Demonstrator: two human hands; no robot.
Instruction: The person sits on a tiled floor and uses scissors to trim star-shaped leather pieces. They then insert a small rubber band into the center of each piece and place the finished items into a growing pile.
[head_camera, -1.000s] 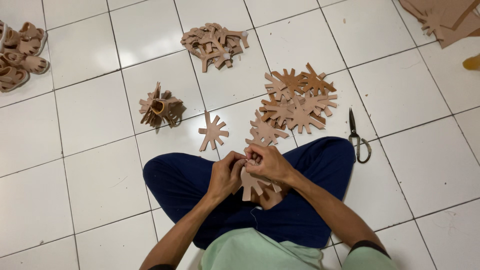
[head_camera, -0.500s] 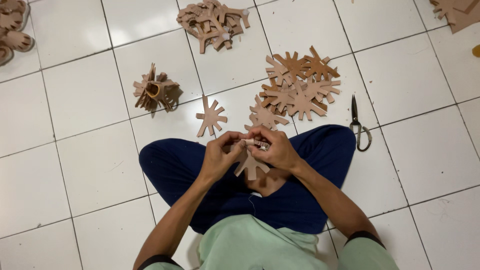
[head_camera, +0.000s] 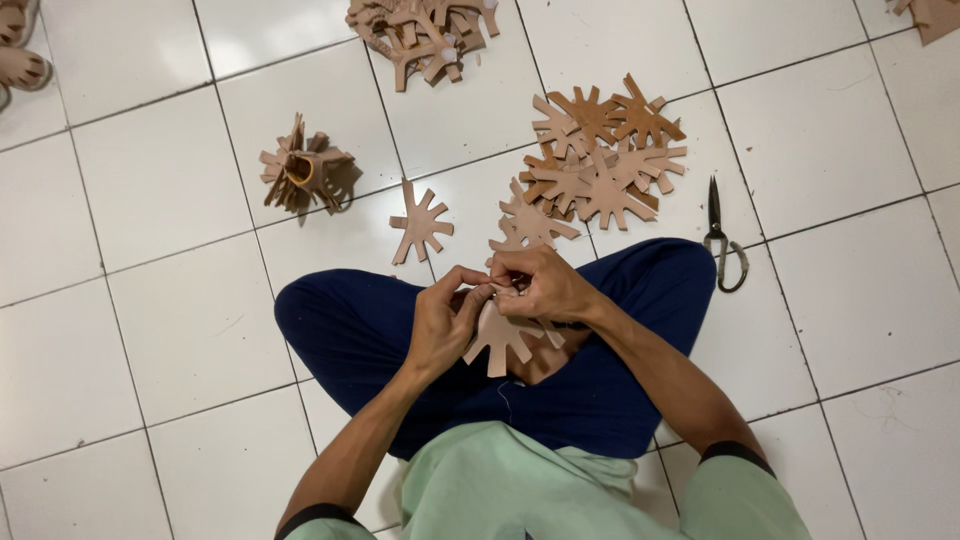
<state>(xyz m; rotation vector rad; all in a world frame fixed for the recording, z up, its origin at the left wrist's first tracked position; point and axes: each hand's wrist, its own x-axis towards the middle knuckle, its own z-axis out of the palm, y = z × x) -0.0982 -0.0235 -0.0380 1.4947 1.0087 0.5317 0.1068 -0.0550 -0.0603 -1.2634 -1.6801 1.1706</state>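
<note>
Both hands meet over my lap, fingers curled in tight: my left hand (head_camera: 445, 320) and my right hand (head_camera: 540, 285) pinch the top edge of a tan star-shaped cutout (head_camera: 503, 340), which hangs down between them against my dark blue trousers (head_camera: 340, 330). Beyond the cutout, 1 loose star piece (head_camera: 420, 222) lies on the white tiled floor (head_camera: 170, 300), with a flat pile of stars (head_camera: 590, 165) to its right. Black scissors (head_camera: 722, 240) rest right of that pile. Left of the loose star sits a folded, banded bundle (head_camera: 305, 175). Bare tiles spread wide on the bundle's near side.
</note>
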